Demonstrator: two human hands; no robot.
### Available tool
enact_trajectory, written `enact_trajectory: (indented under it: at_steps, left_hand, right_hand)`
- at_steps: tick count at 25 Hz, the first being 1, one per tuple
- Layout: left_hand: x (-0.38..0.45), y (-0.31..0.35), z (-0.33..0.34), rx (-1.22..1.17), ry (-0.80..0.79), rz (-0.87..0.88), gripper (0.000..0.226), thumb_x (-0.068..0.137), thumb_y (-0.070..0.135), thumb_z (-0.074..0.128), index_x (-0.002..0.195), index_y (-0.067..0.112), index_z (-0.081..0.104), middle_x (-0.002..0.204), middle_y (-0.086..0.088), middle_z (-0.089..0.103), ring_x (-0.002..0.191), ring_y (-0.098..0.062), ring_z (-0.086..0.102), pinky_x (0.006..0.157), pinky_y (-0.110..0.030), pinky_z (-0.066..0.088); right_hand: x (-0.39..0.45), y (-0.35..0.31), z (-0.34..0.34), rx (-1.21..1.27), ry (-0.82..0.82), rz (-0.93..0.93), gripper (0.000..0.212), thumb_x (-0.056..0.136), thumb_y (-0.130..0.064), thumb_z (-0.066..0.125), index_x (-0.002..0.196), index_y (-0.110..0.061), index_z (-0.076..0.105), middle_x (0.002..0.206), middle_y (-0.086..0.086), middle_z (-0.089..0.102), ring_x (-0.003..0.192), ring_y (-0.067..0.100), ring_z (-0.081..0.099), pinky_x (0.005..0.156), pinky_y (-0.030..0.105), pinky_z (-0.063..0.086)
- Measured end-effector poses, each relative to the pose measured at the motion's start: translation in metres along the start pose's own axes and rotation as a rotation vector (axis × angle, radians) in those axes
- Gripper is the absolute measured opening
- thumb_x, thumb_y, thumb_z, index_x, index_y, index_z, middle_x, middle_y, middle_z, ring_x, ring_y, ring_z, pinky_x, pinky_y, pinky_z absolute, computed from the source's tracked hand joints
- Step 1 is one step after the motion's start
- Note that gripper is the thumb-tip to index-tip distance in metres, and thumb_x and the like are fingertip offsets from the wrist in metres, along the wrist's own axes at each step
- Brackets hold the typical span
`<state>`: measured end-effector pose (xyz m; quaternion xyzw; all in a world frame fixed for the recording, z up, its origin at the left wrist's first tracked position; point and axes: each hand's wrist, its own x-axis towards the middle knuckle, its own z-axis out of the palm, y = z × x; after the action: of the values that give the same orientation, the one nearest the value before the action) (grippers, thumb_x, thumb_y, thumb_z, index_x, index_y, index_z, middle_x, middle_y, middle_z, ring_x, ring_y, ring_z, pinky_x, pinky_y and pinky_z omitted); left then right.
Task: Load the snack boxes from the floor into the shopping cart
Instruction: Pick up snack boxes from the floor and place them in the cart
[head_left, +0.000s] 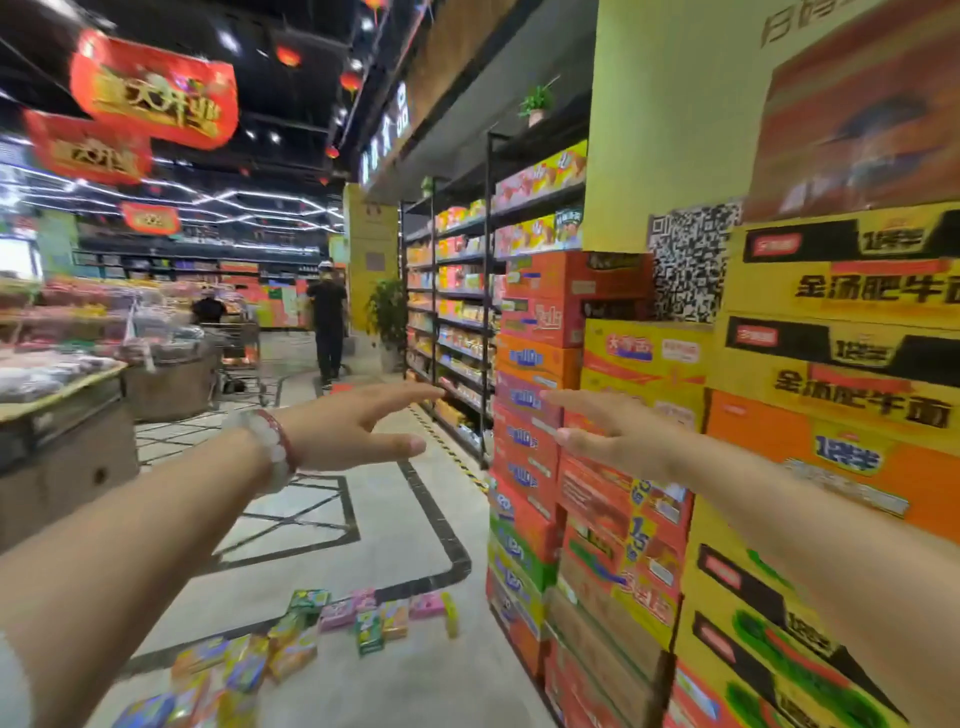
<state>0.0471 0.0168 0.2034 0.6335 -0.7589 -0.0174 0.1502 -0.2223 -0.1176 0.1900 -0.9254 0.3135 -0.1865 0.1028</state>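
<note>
Both hands' grips apart, left hand (353, 426), right hand (613, 436), snack boxes (311, 629) blurred, apparently scattered on floor below

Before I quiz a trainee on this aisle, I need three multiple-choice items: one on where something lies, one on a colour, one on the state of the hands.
1. Where do the snack boxes lie?
A. On the floor, left of the carton stack
B. On top of the carton stack
C. In the hands

2. What colour is the beaded bracelet nearest the left hand?
A. Blue
B. Red
C. Black

3. What is the state of the two hands?
A. Both grip one box
B. Only the right hand grips a box
C. Both are open and hold nothing

Answers:
1 A: the small boxes are scattered over the tiles beside the stacked cartons.
2 B: the beads nearest the hand are red, with pale beads behind them.
3 C: both hands reach forward with straight fingers and nothing between them.
</note>
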Motion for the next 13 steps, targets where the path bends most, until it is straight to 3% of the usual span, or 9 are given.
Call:
enact_trajectory:
  at_steps: [2,3,7,10,13]
  left_hand:
    - [0.005,-0.028,-0.005,0.002,-0.001,-0.064,0.071,0.060,0.086,0.032,0.126,0.065,0.013,0.149,0.016,0.026,0.120,0.001,0.031,0.095,-0.019,0.029]
    - [0.011,-0.042,-0.007,-0.018,0.004,-0.101,0.066,0.062,0.084,0.033,0.123,0.066,0.014,0.148,0.015,0.027,0.121,-0.002,0.033,0.094,-0.019,0.031]
    - [0.037,-0.114,0.001,-0.016,0.057,-0.220,0.056,0.091,0.044,0.047,0.140,0.043,0.020,0.150,0.011,0.027,0.134,-0.011,0.031,0.102,-0.023,0.028]
    - [0.046,-0.177,0.021,-0.038,0.023,-0.291,0.059,0.092,0.041,0.048,0.144,0.037,0.021,0.153,0.009,0.022,0.138,-0.012,0.024,0.109,-0.025,0.022]
    - [0.057,-0.250,0.052,-0.063,-0.009,-0.327,0.060,0.092,0.038,0.049,0.145,0.031,0.022,0.153,0.006,0.023,0.138,-0.011,0.025,0.105,-0.019,0.020]
  right_hand:
    - [0.042,-0.001,0.016,0.036,-0.036,-0.038,0.053,0.095,-0.049,0.044,0.144,-0.043,0.027,0.151,-0.018,0.029,0.138,0.008,0.031,0.106,0.026,0.030]
    - [0.065,0.001,0.025,0.047,-0.051,-0.068,0.053,0.095,-0.048,0.044,0.145,-0.042,0.027,0.152,-0.017,0.029,0.138,0.009,0.031,0.106,0.025,0.031]
    - [0.166,0.004,0.067,0.050,-0.139,-0.164,0.052,0.097,-0.046,0.040,0.146,-0.040,0.025,0.154,-0.015,0.026,0.138,0.010,0.030,0.103,0.022,0.028]
    - [0.236,0.001,0.116,0.080,-0.241,-0.202,0.053,0.097,-0.047,0.039,0.147,-0.039,0.023,0.154,-0.015,0.024,0.141,0.012,0.025,0.103,0.022,0.025]
    - [0.297,-0.001,0.177,0.123,-0.294,-0.235,0.053,0.096,-0.046,0.041,0.146,-0.040,0.025,0.153,-0.012,0.028,0.137,0.013,0.033,0.100,0.021,0.028]
